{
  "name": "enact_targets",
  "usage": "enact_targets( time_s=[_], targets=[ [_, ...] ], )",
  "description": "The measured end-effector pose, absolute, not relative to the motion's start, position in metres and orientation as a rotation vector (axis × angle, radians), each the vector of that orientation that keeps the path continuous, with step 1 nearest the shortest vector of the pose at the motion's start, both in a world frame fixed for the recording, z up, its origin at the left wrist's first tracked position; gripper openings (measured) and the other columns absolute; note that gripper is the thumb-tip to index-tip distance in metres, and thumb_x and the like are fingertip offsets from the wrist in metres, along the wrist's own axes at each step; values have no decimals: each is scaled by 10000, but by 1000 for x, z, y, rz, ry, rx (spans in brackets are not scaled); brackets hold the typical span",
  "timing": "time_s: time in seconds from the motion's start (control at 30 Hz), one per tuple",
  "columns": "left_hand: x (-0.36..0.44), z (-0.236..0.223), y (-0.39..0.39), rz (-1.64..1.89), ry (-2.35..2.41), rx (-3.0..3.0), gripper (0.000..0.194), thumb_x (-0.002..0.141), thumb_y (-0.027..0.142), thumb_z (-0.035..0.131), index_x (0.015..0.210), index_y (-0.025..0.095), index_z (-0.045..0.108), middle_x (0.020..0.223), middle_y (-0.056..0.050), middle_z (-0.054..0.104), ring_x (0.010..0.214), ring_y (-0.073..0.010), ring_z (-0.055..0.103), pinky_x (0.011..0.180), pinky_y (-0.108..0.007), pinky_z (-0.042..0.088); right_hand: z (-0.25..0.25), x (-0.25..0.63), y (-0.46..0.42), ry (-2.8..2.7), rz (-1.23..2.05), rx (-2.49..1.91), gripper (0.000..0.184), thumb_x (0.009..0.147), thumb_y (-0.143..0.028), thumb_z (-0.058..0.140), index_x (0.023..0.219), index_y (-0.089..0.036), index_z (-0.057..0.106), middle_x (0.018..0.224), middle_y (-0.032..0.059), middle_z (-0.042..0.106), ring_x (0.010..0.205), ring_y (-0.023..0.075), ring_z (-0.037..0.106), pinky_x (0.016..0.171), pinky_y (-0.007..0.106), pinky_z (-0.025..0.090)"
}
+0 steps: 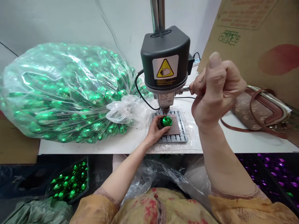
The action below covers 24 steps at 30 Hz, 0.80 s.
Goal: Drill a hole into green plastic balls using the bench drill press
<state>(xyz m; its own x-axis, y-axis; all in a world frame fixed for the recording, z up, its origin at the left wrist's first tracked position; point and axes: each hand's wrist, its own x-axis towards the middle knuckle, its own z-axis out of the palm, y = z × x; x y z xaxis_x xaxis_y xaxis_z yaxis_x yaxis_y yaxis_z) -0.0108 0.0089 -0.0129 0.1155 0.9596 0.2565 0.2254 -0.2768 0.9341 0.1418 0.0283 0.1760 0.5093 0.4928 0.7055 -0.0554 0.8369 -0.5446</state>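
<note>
Under the chuck of a black bench drill press point(165, 59), a shiny green ball point(167, 120) rests on a brown board atop the slotted metal base plate point(183, 129). My left hand point(155, 130) grips the ball from its left side, thumb in front and fingers behind. At the machine's right side, my right hand point(216, 90) is closed round the feed lever point(185, 88), whose metal stem shows between the fist and the drill head. Whether the drill bit touches the ball is too small to tell.
A big clear bag point(67, 93) of green balls fills the table's left. To the right lie a brown handbag point(259, 109) and a cardboard box point(252, 40). Below the table edge stand a crate point(86, 174) of green balls and purple shiny balls point(280, 174).
</note>
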Motion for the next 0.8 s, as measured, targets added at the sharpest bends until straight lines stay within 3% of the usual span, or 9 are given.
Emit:
enact_targets(
  time_s=[0.37,0.57,0.8],
  targets=[
    [-7,-6,6,1259,1127,1639,559,785,467,805,1220,208,567,1224,-101,644,1174,-268,610,1041,-426,473,163,137,20,-902,321,-416,456,846,-365,651,556,-215,332,447,-80,284,392,39,274,423,269,247],
    [-9,-7,6,1245,1128,1673,551,797,469,794,1233,220,569,1254,-94,631,1179,-266,604,1046,-421,463,159,135,23,-929,258,-314,545,859,-311,615,561,-192,174,446,-64,144,378,39,212,393,256,205],
    [-8,-5,5,1253,1135,1662,536,803,457,792,1234,224,576,1243,-91,643,1170,-267,610,1039,-421,471,149,135,28,-970,135,-350,517,883,-415,577,601,-199,200,488,-61,142,393,25,181,404,227,226]
  ],
)
